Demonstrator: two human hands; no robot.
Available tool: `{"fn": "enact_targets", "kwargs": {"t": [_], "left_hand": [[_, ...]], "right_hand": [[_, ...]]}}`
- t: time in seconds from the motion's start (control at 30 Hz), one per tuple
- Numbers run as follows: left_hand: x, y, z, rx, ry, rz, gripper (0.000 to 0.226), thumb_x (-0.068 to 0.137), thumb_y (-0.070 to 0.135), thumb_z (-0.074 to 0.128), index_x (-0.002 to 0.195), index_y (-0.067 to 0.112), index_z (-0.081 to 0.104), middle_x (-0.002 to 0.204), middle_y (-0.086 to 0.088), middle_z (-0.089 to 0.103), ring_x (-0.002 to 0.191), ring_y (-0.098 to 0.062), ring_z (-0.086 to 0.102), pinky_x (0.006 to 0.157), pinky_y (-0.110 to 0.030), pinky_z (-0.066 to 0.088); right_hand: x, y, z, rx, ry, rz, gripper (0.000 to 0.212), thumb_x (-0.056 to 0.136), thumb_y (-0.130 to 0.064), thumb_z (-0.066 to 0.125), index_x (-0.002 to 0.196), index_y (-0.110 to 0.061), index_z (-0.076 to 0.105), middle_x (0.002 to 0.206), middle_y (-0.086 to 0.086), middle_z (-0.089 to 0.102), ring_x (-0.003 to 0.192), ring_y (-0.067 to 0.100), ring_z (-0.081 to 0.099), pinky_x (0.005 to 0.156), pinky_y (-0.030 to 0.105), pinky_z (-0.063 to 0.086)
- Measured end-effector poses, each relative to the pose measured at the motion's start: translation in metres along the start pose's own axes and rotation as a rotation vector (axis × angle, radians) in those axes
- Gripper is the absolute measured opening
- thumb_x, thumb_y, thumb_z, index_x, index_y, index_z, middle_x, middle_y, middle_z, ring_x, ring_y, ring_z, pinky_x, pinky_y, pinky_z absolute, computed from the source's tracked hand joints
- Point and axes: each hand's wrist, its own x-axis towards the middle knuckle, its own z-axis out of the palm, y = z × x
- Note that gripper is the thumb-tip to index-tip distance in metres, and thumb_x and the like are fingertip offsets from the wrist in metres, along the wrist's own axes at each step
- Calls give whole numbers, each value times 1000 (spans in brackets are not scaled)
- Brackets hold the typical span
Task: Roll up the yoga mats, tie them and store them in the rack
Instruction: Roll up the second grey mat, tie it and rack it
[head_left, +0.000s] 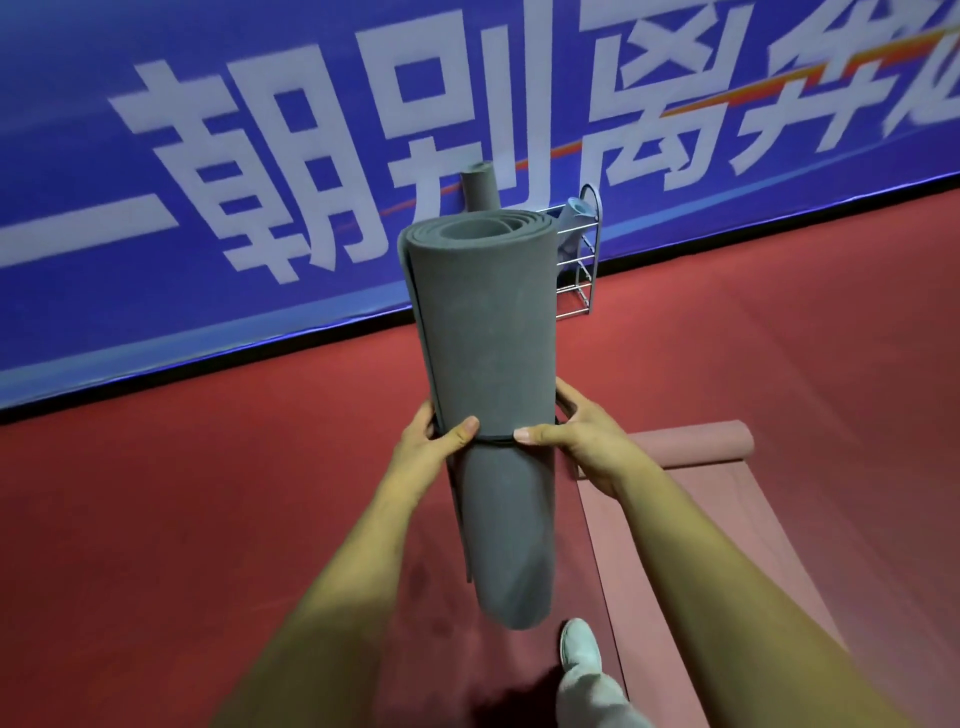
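Held rolled grey mat (483, 332) upright before me. Left grip (431, 441), right grip (576, 436) both curled round it, thumbs pinning black band (496, 440) mid-roll. Rack (579, 260) stood beyond. Risk: band slipping off thumbs, so loose outer flap springs open.

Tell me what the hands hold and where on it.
The left hand and right hand grip the rolled grey yoga mat around its middle, thumbs at the black band.
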Motion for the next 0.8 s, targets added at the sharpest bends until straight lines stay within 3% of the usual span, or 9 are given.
{"fn": "enact_targets", "kwargs": {"t": [0.07, 0.13, 0.3, 0.47, 0.63, 0.8], "left_hand": [[42, 7, -3, -15, 9, 3, 78, 64, 38, 87, 133, 22, 54, 126, 0, 67, 106, -8, 63, 98, -37, 48], [87, 21, -5, -30, 16, -4, 77, 65, 35, 83, 134, 20, 53, 126, -2, 66, 103, -7, 63, 85, -23, 50], [192, 63, -16, -55, 39, -4, 82, 58, 43, 81, 133, 24, 54, 126, 1, 66, 113, -11, 62, 97, -28, 46], [297, 93, -35, -82, 7, 5, 83, 59, 44, 81, 135, 27, 52, 126, 6, 67, 119, -9, 60, 103, -33, 46], [432, 109, -55, -95, -67, -1, 69, 65, 32, 85, 127, 30, 55, 128, 3, 66, 117, -8, 61, 102, -30, 46], [578, 132, -66, -42, -209, 27, 69, 80, 5, 74, 140, 21, 45, 131, 1, 61, 111, 2, 60, 98, -19, 47]], "right_hand": [[46, -7, -10, -8, -13, 0, 75, 71, 9, 79, 137, -19, 55, 126, -7, 68, 119, 12, 62, 105, 34, 49], [94, -21, -21, -28, -32, 8, 76, 71, 8, 79, 137, -19, 54, 127, -5, 67, 120, 13, 62, 103, 32, 50], [208, -66, -45, -89, -96, 9, 80, 70, 5, 82, 139, -20, 51, 129, -5, 66, 119, 11, 63, 101, 30, 50], [316, -97, -57, -134, -71, 2, 76, 69, 9, 81, 135, -20, 55, 121, -7, 69, 107, 5, 67, 83, 18, 54], [441, -109, -78, -251, 16, -11, 70, 67, 0, 87, 124, -29, 60, 119, -9, 70, 109, 7, 66, 87, 20, 53], [552, -126, -108, -286, 150, 3, 66, 64, -4, 84, 122, -30, 64, 115, -12, 72, 112, 12, 63, 92, 25, 51]]}}
